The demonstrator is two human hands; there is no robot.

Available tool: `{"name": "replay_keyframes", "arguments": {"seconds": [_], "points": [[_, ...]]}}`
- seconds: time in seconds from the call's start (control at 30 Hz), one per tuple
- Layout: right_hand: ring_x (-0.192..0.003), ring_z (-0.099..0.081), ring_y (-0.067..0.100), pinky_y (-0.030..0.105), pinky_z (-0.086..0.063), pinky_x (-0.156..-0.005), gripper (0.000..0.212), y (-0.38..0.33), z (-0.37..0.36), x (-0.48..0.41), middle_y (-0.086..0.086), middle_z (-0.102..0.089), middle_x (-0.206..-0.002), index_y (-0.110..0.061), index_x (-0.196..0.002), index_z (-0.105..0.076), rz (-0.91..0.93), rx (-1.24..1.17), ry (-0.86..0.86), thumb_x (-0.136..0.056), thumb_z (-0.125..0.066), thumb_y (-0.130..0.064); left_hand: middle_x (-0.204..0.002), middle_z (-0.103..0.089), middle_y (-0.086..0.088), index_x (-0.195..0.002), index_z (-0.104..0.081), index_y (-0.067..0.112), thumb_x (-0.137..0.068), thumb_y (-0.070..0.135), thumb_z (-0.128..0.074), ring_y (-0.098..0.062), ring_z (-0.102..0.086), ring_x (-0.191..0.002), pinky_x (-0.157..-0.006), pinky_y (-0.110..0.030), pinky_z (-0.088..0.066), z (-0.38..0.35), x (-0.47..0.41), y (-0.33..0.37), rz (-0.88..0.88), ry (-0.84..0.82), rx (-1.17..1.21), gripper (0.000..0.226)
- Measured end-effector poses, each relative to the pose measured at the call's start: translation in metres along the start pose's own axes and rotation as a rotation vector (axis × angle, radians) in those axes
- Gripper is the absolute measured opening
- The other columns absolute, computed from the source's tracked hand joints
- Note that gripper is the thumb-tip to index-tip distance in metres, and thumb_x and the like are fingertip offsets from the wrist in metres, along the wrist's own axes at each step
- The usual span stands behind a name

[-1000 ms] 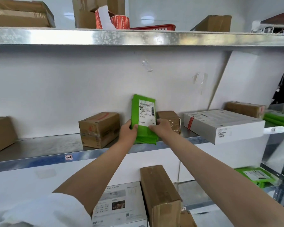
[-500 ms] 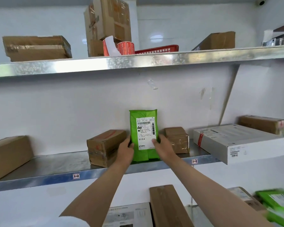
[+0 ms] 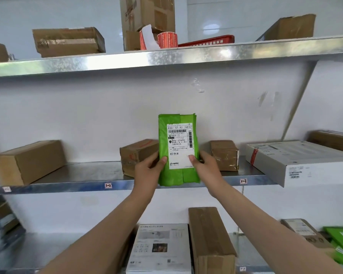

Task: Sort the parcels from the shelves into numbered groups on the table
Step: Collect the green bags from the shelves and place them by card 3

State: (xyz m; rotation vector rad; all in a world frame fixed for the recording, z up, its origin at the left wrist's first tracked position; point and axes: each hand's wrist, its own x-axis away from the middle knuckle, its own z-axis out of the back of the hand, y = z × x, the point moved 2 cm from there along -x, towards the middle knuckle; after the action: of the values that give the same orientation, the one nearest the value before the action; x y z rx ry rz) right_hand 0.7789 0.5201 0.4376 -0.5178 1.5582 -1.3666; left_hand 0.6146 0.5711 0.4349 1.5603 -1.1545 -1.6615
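You are holding the green mailer parcel [image 3: 178,149] upright at the front edge of the middle shelf [image 3: 77,184], its label facing you. Your left hand [image 3: 149,171] is gripping its lower left side with the thumb lying across the front. Your right hand [image 3: 206,169] is gripping the lower right side, the thumb pressing on the label. The parcel's bottom edge is hanging level with the shelf's front lip, and I cannot tell whether it is touching. A brown cardboard box [image 3: 135,155] is standing just beside the parcel on the left and a small taped box [image 3: 224,155] near it on the right. Further right, a flat white box [image 3: 297,161] is overhanging the front edge. Open room is lying above the parcel and toward you off the lip.
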Motion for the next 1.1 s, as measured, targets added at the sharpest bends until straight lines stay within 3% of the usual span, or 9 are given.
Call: {"name": "replay_keyframes", "arguments": {"seconds": [0.17, 0.33, 0.5, 0.67, 0.83, 0.97, 1.1], "points": [[-0.085, -0.062, 0.002, 0.015, -0.046, -0.067, 0.013, 0.009, -0.019, 0.042, -0.018, -0.065, -0.091, -0.027, -0.104, -0.062, 0.026, -0.019, -0.069, -0.097, -0.054, -0.02, -0.111, -0.072, 0.006, -0.121, -0.067, 0.014, -0.089, 0.013, -0.067, -0.001, -0.068, -0.098, -0.076, -0.011, -0.052, 0.026, 0.047, -0.006, 0.065, 0.094, 0.104, 0.032], [-0.089, -0.062, 0.001, 0.017, -0.049, -0.074, 0.013, 0.035, -0.042, 0.094, -0.018, -0.065, -0.095, -0.026, -0.109, -0.059, -0.019, -0.009, -0.169, -0.098, -0.052, -0.022, -0.109, -0.073, -0.004, -0.113, -0.072, 0.016, -0.086, 0.016, -0.071, -0.021, -0.069, -0.104, -0.095, -0.043, -0.052, 0.062, 0.104, -0.029, 0.234, 0.172, 0.164, 0.027], [-0.093, -0.062, 0.016, 0.031, -0.05, -0.081, 0.015, 0.06, -0.084, 0.15, -0.003, -0.067, -0.103, -0.019, -0.109, -0.06, -0.098, 0.048, -0.301, -0.1, -0.049, -0.024, -0.111, -0.072, -0.007, -0.115, -0.071, 0.016, -0.077, 0.027, -0.078, -0.026, -0.068, -0.104, -0.093, -0.05, -0.052, 0.104, 0.175, -0.05, 0.322, 0.41, 0.177, 0.04], [-0.097, -0.062, 0.014, 0.032, -0.05, -0.083, 0.016, 0.073, -0.141, 0.207, -0.003, -0.067, -0.108, -0.022, -0.109, -0.06, -0.153, 0.056, -0.453, -0.101, -0.047, -0.027, -0.111, -0.072, 0.001, -0.121, -0.067, 0.011, -0.086, 0.016, -0.07, -0.012, -0.069, -0.101, -0.092, -0.037, -0.055, 0.162, 0.236, -0.052, 0.339, 0.565, 0.082, 0.035], [-0.105, -0.058, 0.013, 0.027, -0.045, -0.085, 0.027, 0.063, -0.215, 0.256, -0.006, -0.062, -0.115, -0.02, -0.125, -0.057, -0.139, 0.08, -0.639, -0.102, -0.043, -0.023, -0.11, -0.072, -0.002, -0.121, -0.067, 0.009, -0.088, 0.014, -0.069, -0.01, -0.07, -0.097, -0.08, -0.022, -0.057, 0.235, 0.285, -0.045, 0.359, 0.716, 0.066, 0.033], [-0.099, -0.055, 0.011, 0.018, -0.04, -0.069, 0.025, 0.054, -0.279, 0.305, -0.005, -0.06, -0.11, -0.019, -0.124, -0.055, -0.138, 0.097, -0.766, -0.103, -0.041, -0.021, -0.106, -0.074, 0.0, -0.117, -0.068, 0.009, -0.089, 0.012, -0.067, -0.008, -0.071, -0.093, -0.074, -0.018, -0.056, 0.295, 0.329, -0.036, 0.365, 0.855, 0.054, 0.029], [-0.102, -0.057, 0.009, 0.017, -0.043, -0.073, 0.025, 0.043, -0.338, 0.359, -0.006, -0.061, -0.116, -0.02, -0.124, -0.055, -0.126, 0.094, -0.921, -0.102, -0.042, -0.02, -0.107, -0.073, 0.003, -0.117, -0.069, 0.01, -0.089, 0.015, -0.067, -0.009, -0.07, -0.098, -0.086, -0.026, -0.055, 0.357, 0.375, -0.024, 0.386, 0.975, 0.02, 0.029]]}}
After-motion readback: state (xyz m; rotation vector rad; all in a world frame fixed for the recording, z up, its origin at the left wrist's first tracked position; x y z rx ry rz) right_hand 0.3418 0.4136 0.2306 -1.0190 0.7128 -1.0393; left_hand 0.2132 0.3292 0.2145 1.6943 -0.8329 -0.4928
